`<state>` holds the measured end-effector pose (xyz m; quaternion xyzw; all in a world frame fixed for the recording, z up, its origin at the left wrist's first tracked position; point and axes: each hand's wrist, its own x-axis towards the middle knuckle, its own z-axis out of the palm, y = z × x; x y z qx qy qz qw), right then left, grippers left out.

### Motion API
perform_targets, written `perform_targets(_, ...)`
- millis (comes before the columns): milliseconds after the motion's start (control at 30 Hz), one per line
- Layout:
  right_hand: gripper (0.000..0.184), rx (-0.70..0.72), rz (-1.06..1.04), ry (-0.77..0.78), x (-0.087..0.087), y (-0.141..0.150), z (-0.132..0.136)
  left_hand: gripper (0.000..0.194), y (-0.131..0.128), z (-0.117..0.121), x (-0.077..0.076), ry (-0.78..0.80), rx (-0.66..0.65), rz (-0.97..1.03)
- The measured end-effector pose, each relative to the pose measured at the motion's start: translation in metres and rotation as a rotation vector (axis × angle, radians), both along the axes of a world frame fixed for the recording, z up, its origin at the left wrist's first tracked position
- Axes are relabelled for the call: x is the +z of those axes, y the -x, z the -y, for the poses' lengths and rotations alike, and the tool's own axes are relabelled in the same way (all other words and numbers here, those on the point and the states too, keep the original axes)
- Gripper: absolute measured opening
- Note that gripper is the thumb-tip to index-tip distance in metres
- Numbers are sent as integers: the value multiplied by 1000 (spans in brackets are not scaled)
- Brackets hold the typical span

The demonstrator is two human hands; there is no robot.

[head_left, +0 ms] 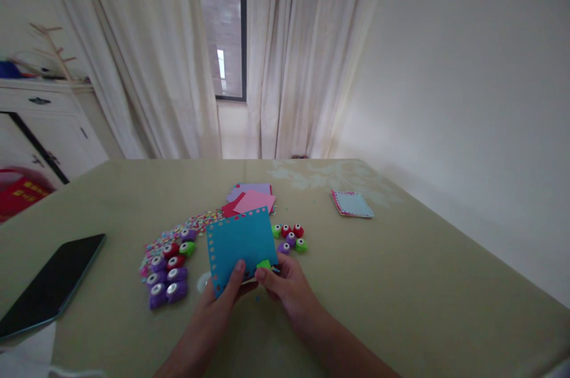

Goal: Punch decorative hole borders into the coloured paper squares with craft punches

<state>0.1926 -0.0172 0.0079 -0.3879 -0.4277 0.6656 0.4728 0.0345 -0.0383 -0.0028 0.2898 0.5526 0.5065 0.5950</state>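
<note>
My left hand grips a blue card by its lower edge, thumb on top. Punched holes line the card's left and top edges. In my right hand is a small green craft punch, pressed at the card's lower right edge; the fingers partly hide it. Left of the card stand several purple, red and green punches with round white buttons. A smaller group of the same punches sits just right of the card. Behind it lie loose pink, red and lilac cards.
Tiny coloured paper dots spread in a curved band behind the left punches. A stack of punched cards lies at the back right of the table. A black tablet rests at the left. A wall borders the right side.
</note>
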Motion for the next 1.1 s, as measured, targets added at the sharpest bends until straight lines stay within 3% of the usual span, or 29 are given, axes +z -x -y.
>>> perform_targets(100,62,-44,18,32,-2,-2,-4,47,1,-4,-1,3,62,48)
perform_targets(200,61,-162,28,1,-2,-6,-9,42,4,-8,9,-88,139,118)
perform_targets(400,28,-295,308,-330,2,-25,-17,29,6,-11,19,-120,160,168)
perform_targets(667,30,-370,666,-573,17,-51,-26,31,1,-6,18,-159,170,107)
perform_targets(900,32,-468,951,-580,8,-74,-45,41,7,-10,12,-204,125,46)
perform_targets(1100,32,-531,1107,-549,3,-89,-53,37,6,-11,8,-211,87,24)
